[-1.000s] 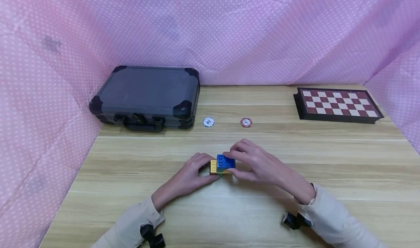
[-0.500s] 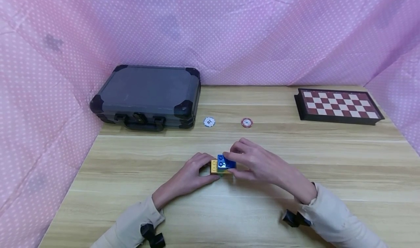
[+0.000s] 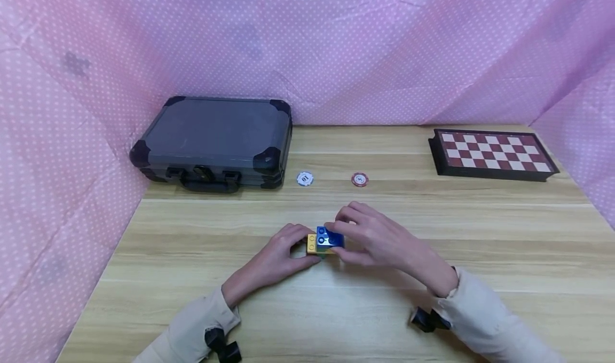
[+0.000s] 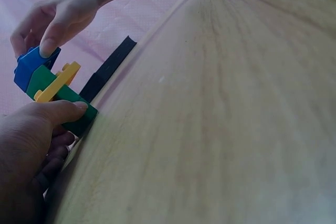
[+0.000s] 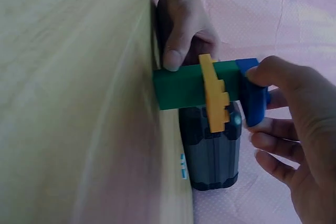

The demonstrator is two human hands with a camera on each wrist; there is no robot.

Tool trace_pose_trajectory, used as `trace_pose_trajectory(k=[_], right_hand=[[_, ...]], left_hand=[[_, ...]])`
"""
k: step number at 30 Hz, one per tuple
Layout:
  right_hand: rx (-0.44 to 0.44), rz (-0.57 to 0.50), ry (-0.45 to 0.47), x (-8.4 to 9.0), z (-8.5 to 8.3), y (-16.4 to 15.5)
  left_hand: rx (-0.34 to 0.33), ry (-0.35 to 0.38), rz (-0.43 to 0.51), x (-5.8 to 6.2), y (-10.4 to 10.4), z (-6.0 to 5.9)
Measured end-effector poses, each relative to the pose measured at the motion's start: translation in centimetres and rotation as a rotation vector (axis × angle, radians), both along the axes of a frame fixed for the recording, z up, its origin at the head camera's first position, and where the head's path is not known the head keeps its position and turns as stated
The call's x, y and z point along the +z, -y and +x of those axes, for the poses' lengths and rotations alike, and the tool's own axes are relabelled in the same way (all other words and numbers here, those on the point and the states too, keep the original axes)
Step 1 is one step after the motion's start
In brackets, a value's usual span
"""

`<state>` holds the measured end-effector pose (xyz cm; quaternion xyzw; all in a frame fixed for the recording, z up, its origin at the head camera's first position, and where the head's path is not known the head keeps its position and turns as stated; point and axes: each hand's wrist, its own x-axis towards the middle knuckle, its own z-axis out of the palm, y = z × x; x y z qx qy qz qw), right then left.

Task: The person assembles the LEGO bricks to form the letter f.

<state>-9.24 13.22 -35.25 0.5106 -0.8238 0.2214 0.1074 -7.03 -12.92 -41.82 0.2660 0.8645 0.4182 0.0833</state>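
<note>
Your left hand (image 3: 276,256) pins the green base brick (image 5: 181,85) at table centre, your right hand (image 3: 372,237) at three o'clock pinches the blue brick (image 3: 330,237) on top: light, rigid, slick plastic, so grip the flat sides.

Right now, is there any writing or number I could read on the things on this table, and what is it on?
"10" on the white poker chip, seen upside down.
The red poker chip has a mark in its centre, too small to read.
No text shows on the dark case, the chessboard or the toy bricks.
</note>
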Motion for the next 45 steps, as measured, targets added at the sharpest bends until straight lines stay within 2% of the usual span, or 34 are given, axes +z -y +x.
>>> trace_pose_trajectory(k=[5, 16, 20, 26, 29, 34, 40, 45], right_hand=[[-0.005, -0.059, 0.012, -0.8, 0.0, -0.1], [-0.039, -0.113, 0.135, -1.8, 0.2, -0.8], [-0.078, -0.136, 0.254, -2.3, 0.5, -1.6], [-0.152, -0.131, 0.527, -3.0, 1.1, -2.3], [-0.178, -0.124, 0.606, -3.4, 1.2, -2.3], [-0.187, -0.119, 0.626, -3.9, 1.1, -2.0], [-0.184, -0.116, 0.624, -4.0, 1.0, -1.9], [-0.188, -0.127, 0.613, -4.1, 1.1, -1.9]], left_hand=[[0.008, 0.011, -0.006, 0.0, 0.0, 0.0], [0.006, 0.011, -0.006, 0.1, 0.0, 0.1], [0.008, 0.019, -0.010, 0.1, 0.0, 0.1], [0.018, 0.029, -0.018, 0.2, -0.1, 0.1], [0.021, 0.031, -0.020, 0.2, -0.1, 0.1], [0.018, 0.040, -0.009, 0.3, 0.0, 0.1], [0.030, 0.107, -0.008, 0.5, 0.2, 0.2], [0.044, 0.121, 0.044, 1.0, 0.8, 0.3]])
